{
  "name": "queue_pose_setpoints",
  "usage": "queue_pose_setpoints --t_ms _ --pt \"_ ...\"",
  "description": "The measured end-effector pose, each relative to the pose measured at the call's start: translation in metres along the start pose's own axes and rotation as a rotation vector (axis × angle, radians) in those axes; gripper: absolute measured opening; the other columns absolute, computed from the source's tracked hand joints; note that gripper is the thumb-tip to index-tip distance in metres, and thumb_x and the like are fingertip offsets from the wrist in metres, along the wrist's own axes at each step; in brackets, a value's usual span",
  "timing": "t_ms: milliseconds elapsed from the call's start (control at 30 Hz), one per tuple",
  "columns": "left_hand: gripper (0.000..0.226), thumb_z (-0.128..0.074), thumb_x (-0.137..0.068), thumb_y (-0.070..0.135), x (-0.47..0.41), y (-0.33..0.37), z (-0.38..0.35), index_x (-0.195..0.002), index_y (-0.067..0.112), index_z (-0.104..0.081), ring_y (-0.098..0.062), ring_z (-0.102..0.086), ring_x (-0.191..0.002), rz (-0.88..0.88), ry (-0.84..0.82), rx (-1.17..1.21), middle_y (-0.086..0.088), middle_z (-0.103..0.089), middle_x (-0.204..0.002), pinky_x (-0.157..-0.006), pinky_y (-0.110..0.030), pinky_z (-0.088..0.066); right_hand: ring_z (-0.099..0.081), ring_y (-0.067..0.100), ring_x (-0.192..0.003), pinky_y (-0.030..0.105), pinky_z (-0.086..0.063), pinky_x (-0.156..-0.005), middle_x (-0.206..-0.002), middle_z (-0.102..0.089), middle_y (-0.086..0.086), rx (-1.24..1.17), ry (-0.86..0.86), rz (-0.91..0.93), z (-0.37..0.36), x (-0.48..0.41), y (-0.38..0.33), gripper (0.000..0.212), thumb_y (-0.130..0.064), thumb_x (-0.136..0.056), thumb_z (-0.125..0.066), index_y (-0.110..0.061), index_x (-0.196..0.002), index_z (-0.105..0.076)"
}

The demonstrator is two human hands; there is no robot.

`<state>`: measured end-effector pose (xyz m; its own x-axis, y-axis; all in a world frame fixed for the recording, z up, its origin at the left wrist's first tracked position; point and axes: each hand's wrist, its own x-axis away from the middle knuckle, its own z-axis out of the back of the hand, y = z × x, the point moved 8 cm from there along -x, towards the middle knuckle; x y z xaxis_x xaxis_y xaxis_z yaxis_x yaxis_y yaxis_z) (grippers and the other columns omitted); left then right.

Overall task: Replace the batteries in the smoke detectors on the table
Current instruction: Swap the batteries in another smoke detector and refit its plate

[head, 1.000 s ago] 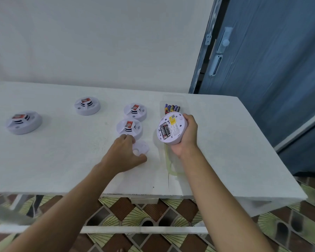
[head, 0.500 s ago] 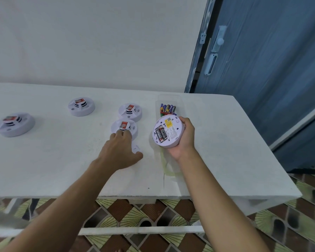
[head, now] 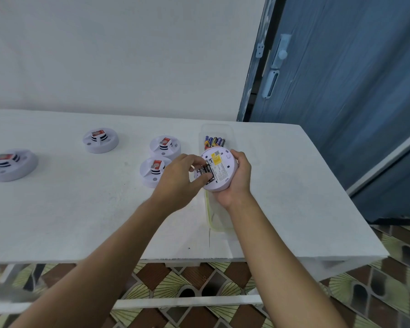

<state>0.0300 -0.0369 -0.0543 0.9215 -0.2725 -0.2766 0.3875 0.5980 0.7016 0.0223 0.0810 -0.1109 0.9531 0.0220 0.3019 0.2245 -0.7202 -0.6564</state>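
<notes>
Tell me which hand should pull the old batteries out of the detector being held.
Left. The left hand already pinches the old batteries, while the right hand cradles the detector.

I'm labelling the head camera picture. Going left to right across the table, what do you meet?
Far-left smoke detector → second smoke detector → left hand → held smoke detector → right hand.

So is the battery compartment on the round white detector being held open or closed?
Open: the upturned round white smoke detector shows bare black batteries, which the left hand fingers pinch.
</notes>
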Motion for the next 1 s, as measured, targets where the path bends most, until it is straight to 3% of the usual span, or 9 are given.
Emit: queue_pose_setpoints --t_ms 167,367,500,633,767,900,1000 --pt "0.037 -0.070 -0.086 0.035 -0.005 0.004 -0.003 -0.120 0.021 -0.062 -0.006 -0.053 -0.095 0.001 -0.010 0.011 0.007 -0.059 -0.112 -0.074 -0.012 -0.037 -0.063 0.026 -0.073 0.030 -0.047 -0.066 -0.086 -0.066 0.012 0.014 0.001 0.028 0.002 -0.001 -0.008 0.040 -0.042 -0.090 -0.043 -0.011 -0.095 -0.069" --pt "0.040 -0.076 -0.080 0.038 -0.012 0.005 -0.007 -0.115 0.023 -0.062 -0.003 -0.056 -0.098 -0.003 -0.087 0.021 0.009 -0.059 -0.108 -0.074 -0.008 -0.039 -0.062 0.026 -0.078 0.032 -0.045 -0.069 -0.088 -0.066 0.012 0.027 0.016 0.037 0.007 0.000 -0.013 0.042 -0.041 -0.090 -0.043 -0.012 -0.093 -0.073" --pt "0.042 -0.081 -0.073 0.037 -0.015 0.017 0.000 -0.110 0.022 -0.069 0.000 -0.057 -0.084 -0.064 -0.038 -0.062 0.007 -0.064 -0.102 -0.076 -0.013 -0.047 -0.061 0.025 -0.080 0.033 -0.045 -0.071 -0.089 -0.066 0.011 0.025 0.023 0.045 0.009 0.001 -0.018 0.044 -0.040 -0.091 -0.042 -0.012 -0.087 -0.076" --pt "0.041 -0.076 -0.076 0.034 -0.013 0.036 -0.001 -0.113 0.016 -0.072 -0.015 -0.062 -0.088 -0.143 -0.004 -0.176 -0.003 -0.071 -0.103 -0.078 -0.025 -0.048 -0.062 0.024 -0.077 0.030 -0.048 -0.068 -0.082 -0.069 0.009 0.078 0.048 0.063 0.011 0.002 -0.027 0.045 -0.040 -0.093 -0.041 -0.014 -0.080 -0.076" --pt "0.055 -0.055 -0.071 0.047 -0.015 0.044 -0.010 -0.107 0.010 -0.074 -0.028 -0.063 -0.083 -0.105 -0.090 -0.272 -0.013 -0.071 -0.091 -0.073 -0.042 -0.051 -0.062 0.022 -0.074 0.028 -0.049 -0.063 -0.076 -0.068 0.006 0.154 0.069 0.065 0.012 0.002 -0.032 0.039 -0.038 -0.094 -0.041 -0.014 -0.083 -0.070" --pt "0.059 -0.050 -0.069 0.047 -0.016 0.048 -0.016 -0.107 0.008 -0.074 -0.031 -0.063 -0.078 -0.086 -0.135 -0.278 -0.018 -0.072 -0.091 -0.070 -0.043 -0.052 -0.060 0.021 -0.075 0.027 -0.048 -0.061 -0.079 -0.065 0.006 0.191 0.087 0.059 0.017 0.003 -0.035 0.036 -0.037 -0.093 -0.041 -0.015 -0.082 -0.068" --pt "0.052 -0.060 -0.077 0.044 -0.016 0.050 -0.023 -0.114 0.011 -0.072 -0.030 -0.063 -0.083 -0.069 -0.164 -0.287 -0.016 -0.072 -0.096 -0.073 -0.040 -0.051 -0.059 0.023 -0.078 0.026 -0.049 -0.060 -0.085 -0.061 0.008 0.204 0.115 0.037 0.023 0.003 -0.036 0.034 -0.038 -0.091 -0.042 -0.015 -0.082 -0.065"
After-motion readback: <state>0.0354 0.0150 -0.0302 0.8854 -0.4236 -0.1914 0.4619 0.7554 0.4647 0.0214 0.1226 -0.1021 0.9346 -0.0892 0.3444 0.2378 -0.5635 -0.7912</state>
